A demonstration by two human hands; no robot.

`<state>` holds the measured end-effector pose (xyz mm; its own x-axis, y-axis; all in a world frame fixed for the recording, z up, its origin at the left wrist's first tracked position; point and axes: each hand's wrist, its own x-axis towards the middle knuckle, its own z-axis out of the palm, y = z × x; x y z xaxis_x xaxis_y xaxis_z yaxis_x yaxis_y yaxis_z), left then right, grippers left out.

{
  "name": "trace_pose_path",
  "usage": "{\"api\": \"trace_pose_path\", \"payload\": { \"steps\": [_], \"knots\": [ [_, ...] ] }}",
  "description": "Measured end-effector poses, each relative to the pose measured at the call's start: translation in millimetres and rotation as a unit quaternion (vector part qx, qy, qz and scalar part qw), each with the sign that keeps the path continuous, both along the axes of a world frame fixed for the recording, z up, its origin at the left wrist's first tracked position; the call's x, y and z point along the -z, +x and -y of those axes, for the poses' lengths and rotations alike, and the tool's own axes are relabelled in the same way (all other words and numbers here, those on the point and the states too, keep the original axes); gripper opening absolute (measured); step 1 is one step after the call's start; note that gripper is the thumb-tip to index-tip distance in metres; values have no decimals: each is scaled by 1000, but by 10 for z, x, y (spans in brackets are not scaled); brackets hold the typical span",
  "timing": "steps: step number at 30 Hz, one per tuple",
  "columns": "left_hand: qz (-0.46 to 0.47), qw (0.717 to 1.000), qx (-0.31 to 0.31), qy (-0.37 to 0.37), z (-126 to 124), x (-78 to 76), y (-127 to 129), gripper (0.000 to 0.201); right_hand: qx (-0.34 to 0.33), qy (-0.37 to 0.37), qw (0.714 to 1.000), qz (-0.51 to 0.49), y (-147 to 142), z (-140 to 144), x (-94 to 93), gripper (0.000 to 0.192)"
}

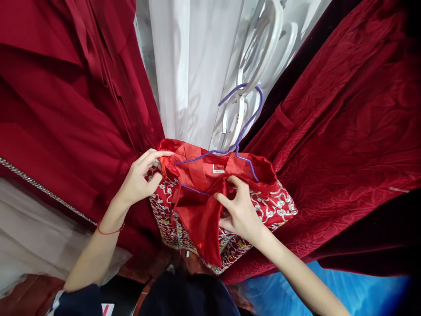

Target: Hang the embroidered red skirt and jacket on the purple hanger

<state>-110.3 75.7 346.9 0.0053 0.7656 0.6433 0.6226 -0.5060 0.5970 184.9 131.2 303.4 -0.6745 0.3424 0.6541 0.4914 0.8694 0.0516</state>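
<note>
Left hand (140, 180) reaches up from lower left, fingers pinching the collar edge of the red embroidered garment (204, 206) at frame center. Right hand (241, 210) comes from lower right, gripping its red lining, near the purple wire hanger (243, 127).

Both forearms are bare — the dark navy sleeves are pushed up near the elbows. A thin red string bracelet (110, 231) circles the wrist of the left hand (138, 182). The right hand (241, 213) wears no ring or band (as far as shows). Dark clothing covers the lap below.
</note>
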Motion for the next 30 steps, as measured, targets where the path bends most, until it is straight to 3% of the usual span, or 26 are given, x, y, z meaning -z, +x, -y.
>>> {"api": "trace_pose_path", "payload": {
  "steps": [4,7,9,14,18,21,26,28,30],
  "knots": [
    [-140,987,-76,34,22,-28,13,38,24,71,982,-176,-96,-73,44,7],
    [-173,975,-114,77,-9,22,59,20,61,183,964,-183,-275,-170,4,7],
    [-192,969,-123,99,-38,68,83,19,93,232,951,-182,-416,-224,-39,8],
    [-246,931,-208,171,-60,86,109,28,116,256,941,-189,-598,-300,-85,5],
    [-206,925,-252,197,-35,7,103,33,110,223,949,-195,-536,-347,-47,8],
    [-232,922,-232,204,-42,-38,104,32,110,210,950,-201,-494,-373,-19,7],
    [-342,899,-143,234,-138,-14,160,18,89,218,948,-214,-490,-373,-8,10],
    [-313,917,-121,215,-165,-3,191,14,93,213,948,-215,-478,-366,-4,10],
    [-231,956,-80,161,-149,-29,223,14,98,210,950,-211,-457,-359,4,9]
  ]
}}
